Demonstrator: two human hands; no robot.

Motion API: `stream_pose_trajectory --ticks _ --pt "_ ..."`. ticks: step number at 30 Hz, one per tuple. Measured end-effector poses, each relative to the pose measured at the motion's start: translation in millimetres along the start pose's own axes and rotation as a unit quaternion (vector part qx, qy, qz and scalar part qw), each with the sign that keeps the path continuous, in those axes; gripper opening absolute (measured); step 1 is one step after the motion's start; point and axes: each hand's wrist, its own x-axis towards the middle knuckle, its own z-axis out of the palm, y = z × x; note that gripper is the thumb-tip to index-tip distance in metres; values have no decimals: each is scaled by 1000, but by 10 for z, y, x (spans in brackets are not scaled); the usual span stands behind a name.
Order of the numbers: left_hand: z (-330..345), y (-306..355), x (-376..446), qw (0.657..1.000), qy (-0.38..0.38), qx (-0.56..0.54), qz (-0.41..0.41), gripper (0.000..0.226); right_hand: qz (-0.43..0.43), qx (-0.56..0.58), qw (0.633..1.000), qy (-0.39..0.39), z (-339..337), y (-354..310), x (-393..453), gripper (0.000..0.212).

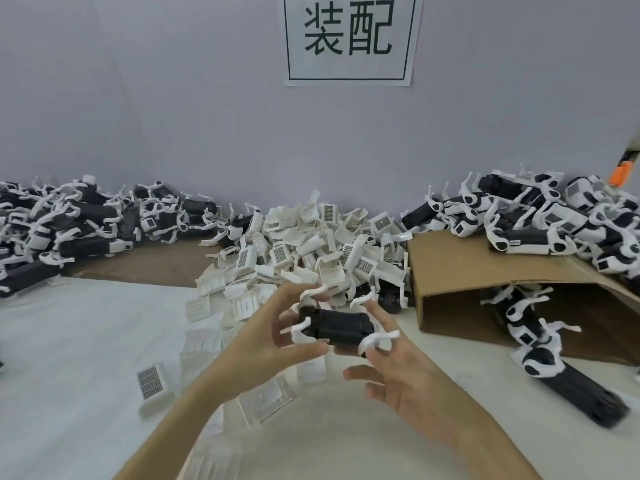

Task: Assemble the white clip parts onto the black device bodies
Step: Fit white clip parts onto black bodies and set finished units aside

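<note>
I hold a black device body (335, 325) with thin white arms sticking out of its corners, lifted above the table at centre. My left hand (277, 336) grips its left end, thumb underneath and fingers over the top. My right hand (403, 372) holds the right end with its upper fingers while its lower fingers spread loosely below. A large pile of white clip parts (304, 251) lies just behind the hands, and loose clips (152, 384) are scattered on the white surface.
A heap of black bodies (76, 220) lies at the back left. A brown cardboard box (485, 289) lies at the right with more black-and-white devices (554, 220) on top and spilling out in front of it. A wall with a paper sign (349, 38) stands behind.
</note>
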Motion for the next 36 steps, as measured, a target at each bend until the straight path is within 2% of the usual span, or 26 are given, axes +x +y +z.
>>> stream_pose_trajectory --ticks 3,5,6,9,12,14,16,18,23,26,30,33,34,36 --pt "-43 -25 -6 999 -26 12 25 61 28 98 995 -4 6 -89 -31 69" --pt "-19 -32 -10 998 -55 7 41 59 61 120 991 25 42 -109 -34 73" --pt "0 -26 -9 996 -74 14 46 62 67 107 991 54 33 -91 -26 75" --pt "25 4 -17 986 -156 46 43 82 37 55 991 113 28 -21 -6 55" --pt "-1 63 -61 979 -200 -38 -16 109 -24 30 990 139 7 -3 8 48" --pt "35 100 -81 980 -160 -97 -70 98 -83 3 986 147 36 -3 20 46" --pt "125 134 -84 988 -72 -67 -118 69 -131 -52 979 150 57 38 32 44" --pt "204 114 -50 989 -13 -34 -143 57 -160 -103 969 161 69 77 42 45" --pt "242 68 -19 992 41 -54 -106 35 -140 -191 955 180 97 120 112 52" --pt "223 45 -46 992 46 -67 -94 27 -133 -186 955 187 86 163 116 60" --pt "234 79 -64 993 53 -73 -72 35 -145 -189 955 177 44 102 82 72" --pt "302 102 -55 992 89 -68 -50 43 -138 -184 951 207 35 111 104 79" --pt "332 105 -57 993 108 -41 -26 48 -133 -212 942 225 45 130 116 85" --pt "376 86 -79 986 145 64 45 65 -155 -311 892 289 68 171 118 89"
